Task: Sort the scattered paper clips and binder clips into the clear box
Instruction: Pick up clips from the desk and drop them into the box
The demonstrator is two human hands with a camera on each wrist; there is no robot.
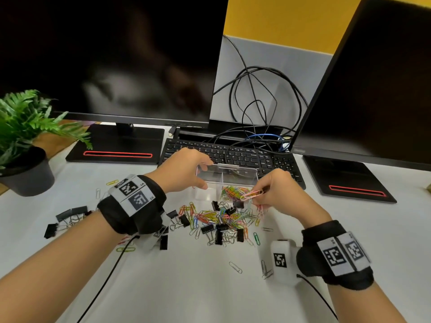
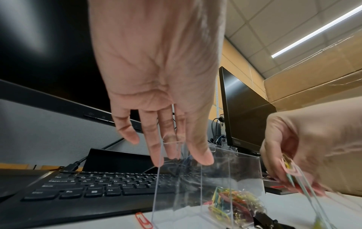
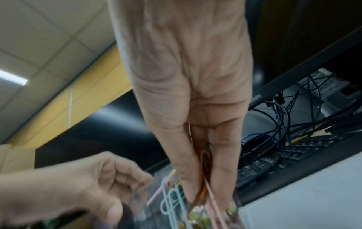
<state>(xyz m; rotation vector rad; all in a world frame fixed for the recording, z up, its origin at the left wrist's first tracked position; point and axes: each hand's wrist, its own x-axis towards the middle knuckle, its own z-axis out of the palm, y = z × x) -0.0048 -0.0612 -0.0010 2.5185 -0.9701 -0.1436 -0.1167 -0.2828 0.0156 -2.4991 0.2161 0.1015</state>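
A clear box with a middle divider stands in front of the keyboard. My left hand grips its left end, thumb on the near wall and fingers over the rim. Its right compartment holds coloured paper clips; the left one looks bare. Over that right compartment my right hand pinches a bunch of paper clips, pink and pale blue ones sticking out. A mixed pile of paper clips and black binder clips lies on the table just in front of the box.
More binder clips lie at the left, and stray paper clips near my wrists. A black keyboard is right behind the box, with two monitors, their stands and tangled cables. A potted plant stands far left.
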